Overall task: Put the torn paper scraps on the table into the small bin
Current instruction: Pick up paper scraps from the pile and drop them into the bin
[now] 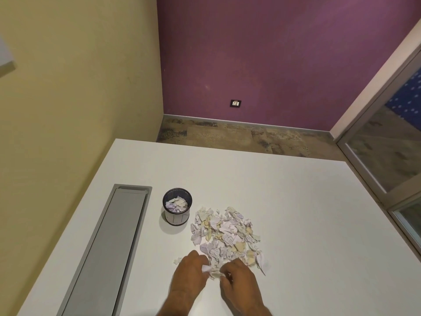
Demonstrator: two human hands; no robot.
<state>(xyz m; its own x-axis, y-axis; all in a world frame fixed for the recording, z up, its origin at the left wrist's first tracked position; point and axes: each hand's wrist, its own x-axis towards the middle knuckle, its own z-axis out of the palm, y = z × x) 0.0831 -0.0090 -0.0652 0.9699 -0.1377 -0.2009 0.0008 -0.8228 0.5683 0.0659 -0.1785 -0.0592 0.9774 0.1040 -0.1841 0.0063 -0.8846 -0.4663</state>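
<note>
Head view: both my hands gathered torn paper at the heap's near edge.
My left hand (189,273) and right hand (238,278) curled their fingers around white and cream torn paper scraps (227,233) on the white bench (307,213); the small round black mesh bin (177,206), partly filled, stood just left of them.

The table (284,201) is smooth, matt white. The scraps (225,233) are crumpled paper, white and cream, some with writing. The bin (177,218) looks like dark fine mesh. The hatch (114,242) set in the table is matt grey, like brushed metal.
</note>
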